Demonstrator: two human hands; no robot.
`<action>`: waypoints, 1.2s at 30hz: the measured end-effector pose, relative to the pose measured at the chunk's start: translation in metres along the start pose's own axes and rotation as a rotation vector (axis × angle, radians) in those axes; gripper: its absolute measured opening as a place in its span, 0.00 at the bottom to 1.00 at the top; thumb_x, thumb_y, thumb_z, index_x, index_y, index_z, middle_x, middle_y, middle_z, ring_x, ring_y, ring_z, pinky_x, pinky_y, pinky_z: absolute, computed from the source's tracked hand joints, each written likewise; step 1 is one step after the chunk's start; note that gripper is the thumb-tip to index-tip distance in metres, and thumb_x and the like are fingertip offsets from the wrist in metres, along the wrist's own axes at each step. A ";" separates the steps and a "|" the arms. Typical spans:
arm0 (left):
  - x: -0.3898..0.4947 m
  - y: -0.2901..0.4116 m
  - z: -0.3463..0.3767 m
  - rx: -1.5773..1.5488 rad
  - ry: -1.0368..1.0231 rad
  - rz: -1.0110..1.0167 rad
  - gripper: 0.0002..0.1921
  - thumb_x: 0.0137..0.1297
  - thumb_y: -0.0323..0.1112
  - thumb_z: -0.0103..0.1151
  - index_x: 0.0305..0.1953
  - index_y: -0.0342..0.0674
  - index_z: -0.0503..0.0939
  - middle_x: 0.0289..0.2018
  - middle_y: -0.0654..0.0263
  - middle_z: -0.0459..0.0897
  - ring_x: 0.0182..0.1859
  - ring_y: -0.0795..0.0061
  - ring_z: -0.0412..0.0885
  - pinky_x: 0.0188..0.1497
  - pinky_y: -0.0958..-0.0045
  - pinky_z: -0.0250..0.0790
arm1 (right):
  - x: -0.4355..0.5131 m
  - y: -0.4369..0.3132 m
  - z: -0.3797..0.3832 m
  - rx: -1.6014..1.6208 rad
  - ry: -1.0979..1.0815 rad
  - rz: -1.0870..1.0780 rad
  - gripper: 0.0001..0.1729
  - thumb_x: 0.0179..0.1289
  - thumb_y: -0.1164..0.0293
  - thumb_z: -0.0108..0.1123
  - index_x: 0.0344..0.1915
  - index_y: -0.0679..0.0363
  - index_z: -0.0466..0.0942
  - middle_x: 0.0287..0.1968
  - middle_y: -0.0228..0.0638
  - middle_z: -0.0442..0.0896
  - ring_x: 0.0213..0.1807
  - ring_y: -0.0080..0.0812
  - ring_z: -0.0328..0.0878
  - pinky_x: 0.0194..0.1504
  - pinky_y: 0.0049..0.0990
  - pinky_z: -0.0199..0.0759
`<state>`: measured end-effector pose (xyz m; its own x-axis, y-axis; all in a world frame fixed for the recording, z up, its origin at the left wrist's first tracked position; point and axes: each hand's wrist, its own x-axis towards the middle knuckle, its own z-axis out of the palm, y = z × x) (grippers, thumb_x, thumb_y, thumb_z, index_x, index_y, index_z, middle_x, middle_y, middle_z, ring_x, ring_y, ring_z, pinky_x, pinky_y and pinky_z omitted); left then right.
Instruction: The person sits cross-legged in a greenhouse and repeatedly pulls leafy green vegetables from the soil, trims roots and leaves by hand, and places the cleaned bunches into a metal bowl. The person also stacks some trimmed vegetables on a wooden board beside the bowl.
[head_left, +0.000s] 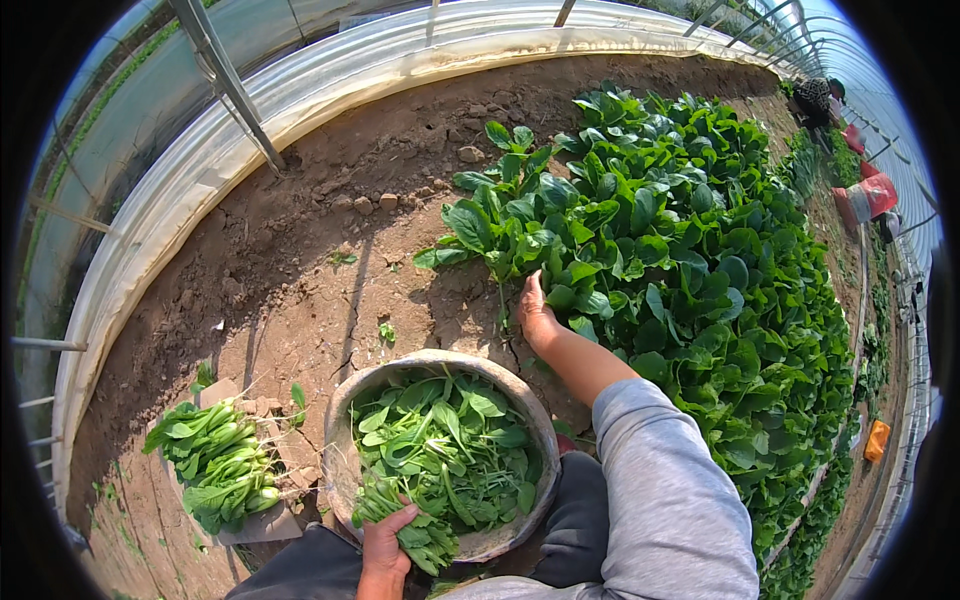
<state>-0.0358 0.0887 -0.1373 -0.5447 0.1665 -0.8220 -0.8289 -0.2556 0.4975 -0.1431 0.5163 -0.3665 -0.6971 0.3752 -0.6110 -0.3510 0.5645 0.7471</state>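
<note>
My left hand (388, 541) is closed around a bunch of leafy greens (424, 536) at the near rim of a round, worn basin (541, 427). Loose green leaves (450, 442) lie inside the basin. My right hand (535, 307) reaches to the base of the leafy green plants (652, 217) growing at the bed's edge; its fingertips are partly among the leaves, so its grip is hidden. Left of the basin, a pile of picked greens with pale stems and roots (225, 465) lies on a flat piece of cardboard (277, 525).
Plastic sheeting (300, 97) and a metal post (232, 90) border the soil at upper left. Far right, another person (814, 97) crouches near red and white sacks (866, 199). An orange object (876, 441) lies beyond the bed. Clods (388, 201) dot the soil.
</note>
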 end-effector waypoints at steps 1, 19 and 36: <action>-0.001 -0.001 -0.001 -0.009 0.006 0.003 0.13 0.54 0.17 0.62 0.41 0.34 0.77 0.32 0.59 0.82 0.32 0.63 0.84 0.38 0.60 0.82 | -0.005 0.013 -0.008 0.069 -0.011 -0.035 0.31 0.69 0.53 0.50 0.66 0.58 0.73 0.70 0.38 0.71 0.72 0.56 0.61 0.66 0.68 0.49; 0.001 -0.003 -0.009 -0.003 0.003 -0.053 0.12 0.55 0.19 0.62 0.41 0.36 0.77 0.32 0.58 0.82 0.34 0.61 0.83 0.43 0.59 0.80 | -0.011 0.053 0.014 0.604 -0.108 0.070 0.21 0.71 0.61 0.55 0.60 0.52 0.80 0.62 0.33 0.80 0.64 0.48 0.74 0.60 0.65 0.56; -0.001 -0.007 -0.015 0.031 0.021 -0.034 0.12 0.56 0.19 0.61 0.43 0.35 0.77 0.33 0.57 0.83 0.35 0.62 0.84 0.43 0.60 0.80 | -0.062 0.045 -0.017 0.374 -0.060 -0.037 0.21 0.62 0.61 0.66 0.55 0.50 0.84 0.57 0.28 0.83 0.58 0.43 0.80 0.54 0.62 0.70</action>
<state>-0.0279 0.0758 -0.1444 -0.5134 0.1546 -0.8441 -0.8508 -0.2199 0.4772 -0.1260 0.5062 -0.2911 -0.6466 0.3855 -0.6582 -0.1148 0.8039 0.5836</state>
